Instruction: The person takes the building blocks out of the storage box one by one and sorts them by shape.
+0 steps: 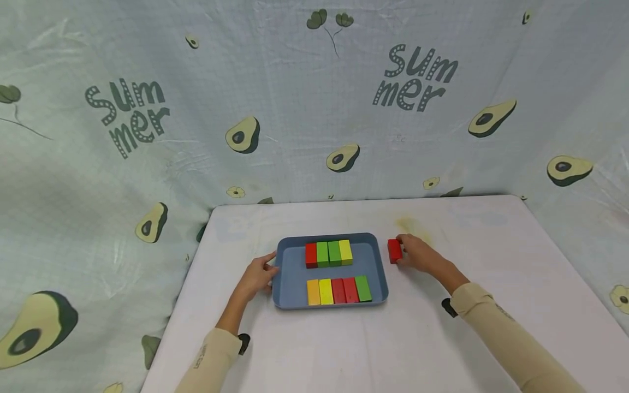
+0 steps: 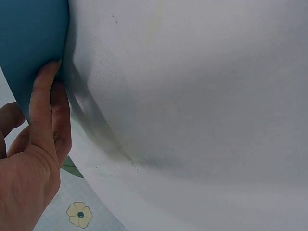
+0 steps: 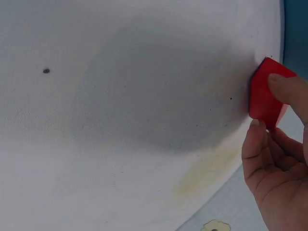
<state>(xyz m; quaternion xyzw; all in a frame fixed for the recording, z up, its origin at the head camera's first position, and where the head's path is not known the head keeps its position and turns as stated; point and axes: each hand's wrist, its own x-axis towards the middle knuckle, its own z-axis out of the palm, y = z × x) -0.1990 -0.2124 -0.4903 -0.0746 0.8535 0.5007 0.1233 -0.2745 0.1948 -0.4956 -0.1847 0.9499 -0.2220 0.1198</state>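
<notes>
Right hand pinches red oblong block, three o'clock of blue-grey rectangular tray; left hand grips nine-o'clock rim!

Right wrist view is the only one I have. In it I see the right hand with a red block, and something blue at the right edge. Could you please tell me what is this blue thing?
Observer: It is a blue tray lying on the table.
Operator: Thank you. Is there something inside of it?
Observer: Yes, two rows: a far row of four blocks and a near row of five blocks.
Operator: I understand. And does anything hold the tray?
Observer: Yes, the left hand holds it at its left side.
</notes>
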